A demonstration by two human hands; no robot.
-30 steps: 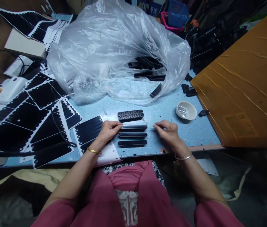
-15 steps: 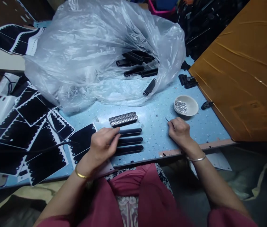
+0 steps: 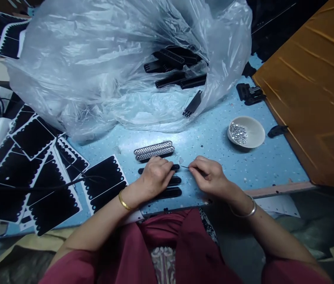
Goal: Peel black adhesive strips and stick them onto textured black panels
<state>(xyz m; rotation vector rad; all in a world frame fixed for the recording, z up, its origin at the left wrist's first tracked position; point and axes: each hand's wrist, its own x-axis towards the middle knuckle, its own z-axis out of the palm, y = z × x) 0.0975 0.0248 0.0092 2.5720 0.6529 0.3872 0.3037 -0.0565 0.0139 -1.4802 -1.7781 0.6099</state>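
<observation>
Three slim black bars with rounded ends lie in a row before me; the farthest black bar [image 3: 177, 167] has a small hole at its right end. My left hand [image 3: 156, 176] is closed over that bar, fingertips near its right end, and covers the middle of the others. Pinched in my right hand [image 3: 208, 173] is a thin dark pointed tool [image 3: 184, 166], its tip just right of the same bar's end. Behind them sit two silver bars with a mesh pattern [image 3: 154, 150], side by side. A white bowl [image 3: 257, 134] holds small shiny silver pieces.
A large clear plastic bag [image 3: 81, 71] with several black comb-ended parts [image 3: 169, 59] fills the back. Black sheets with scalloped edges [image 3: 50, 193] spread at left, a cable [image 3: 72, 180] across them. An orange-brown covered panel [image 3: 317, 106] and black clips [image 3: 249, 94] stand right.
My right hand has moved left from near the bowl, bringing the thin tool to the farthest bar's end. My left hand has shifted right along the bars. The view has moved slightly.
</observation>
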